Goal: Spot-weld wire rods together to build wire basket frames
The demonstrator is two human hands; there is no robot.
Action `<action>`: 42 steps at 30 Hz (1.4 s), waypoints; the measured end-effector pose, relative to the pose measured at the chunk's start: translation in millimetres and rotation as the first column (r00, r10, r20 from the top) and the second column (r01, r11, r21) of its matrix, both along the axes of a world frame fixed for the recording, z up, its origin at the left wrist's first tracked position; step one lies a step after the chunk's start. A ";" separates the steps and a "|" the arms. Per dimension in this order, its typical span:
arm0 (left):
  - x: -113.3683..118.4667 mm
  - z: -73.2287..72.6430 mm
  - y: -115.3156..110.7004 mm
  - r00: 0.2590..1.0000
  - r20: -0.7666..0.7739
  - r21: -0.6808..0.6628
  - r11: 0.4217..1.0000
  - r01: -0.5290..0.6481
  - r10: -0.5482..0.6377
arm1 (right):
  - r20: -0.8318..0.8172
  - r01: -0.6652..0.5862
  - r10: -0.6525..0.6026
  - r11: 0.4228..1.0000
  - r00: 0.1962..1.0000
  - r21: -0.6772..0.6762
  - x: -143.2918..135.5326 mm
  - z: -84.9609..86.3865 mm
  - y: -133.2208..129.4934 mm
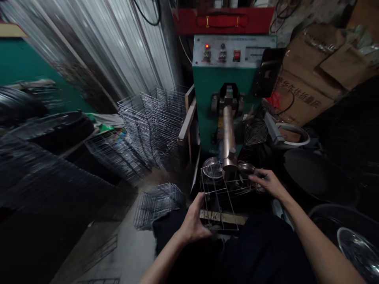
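below the rod (229, 138) of the green machine (204, 94), a wire frame (231, 205) sits between your hands, over your lap. your left hand (194, 223) is spread wide, its fingertips at the frame's left side; how firmly they grip, you cannot tell from here. your right hand (268, 182) is narrow, pinching the far right wires. with that loose-looking left hold, the frame could tilt or slip. its far wires lie close to the rod's tip and a metal dish (211, 167), so a small twist might snag or bend them.
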State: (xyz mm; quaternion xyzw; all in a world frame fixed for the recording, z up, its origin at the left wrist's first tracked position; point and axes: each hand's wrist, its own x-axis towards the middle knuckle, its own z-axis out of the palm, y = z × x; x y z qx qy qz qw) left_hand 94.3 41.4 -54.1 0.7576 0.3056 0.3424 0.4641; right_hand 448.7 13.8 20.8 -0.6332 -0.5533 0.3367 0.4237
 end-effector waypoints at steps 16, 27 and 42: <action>7.6 26.5 10.6 0.999 0.006 -0.016 0.999 0.032 -0.032 | 0.059 0.034 -0.035 0.999 0.998 0.021 -1.6 6.2 7.2; 10.4 34.3 10.6 0.999 -0.023 -0.024 0.999 0.044 -0.045 | 0.264 0.119 -0.208 0.941 0.942 0.318 -2.9 -33.4 -35.6; 10.1 4.3 24.0 0.996 -0.048 0.036 0.997 -0.073 0.074 | 0.297 0.109 -0.211 0.940 0.931 0.324 -29.5 -13.3 4.0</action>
